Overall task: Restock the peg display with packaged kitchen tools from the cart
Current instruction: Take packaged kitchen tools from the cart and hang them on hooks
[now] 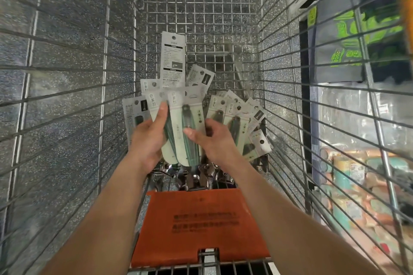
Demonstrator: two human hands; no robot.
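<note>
Packaged kitchen tools (pixel 177 119), flat glossy round-ended cards, inside gridded wire cart (pixel 196 6).

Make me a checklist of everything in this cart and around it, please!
Surface: wire cart; orange flap at the near end.
Job's things: held packs fanned between both hands; loose packs leaning at the cart's right side.
Clutter: shiny metal pieces on the cart bottom, too blurred to name.
Hands: left hand grips the fan; right hand pinches the front pack.
Cables: nothing seen.
Surroundings: speckled floor; shelf of goods at right.
</note>
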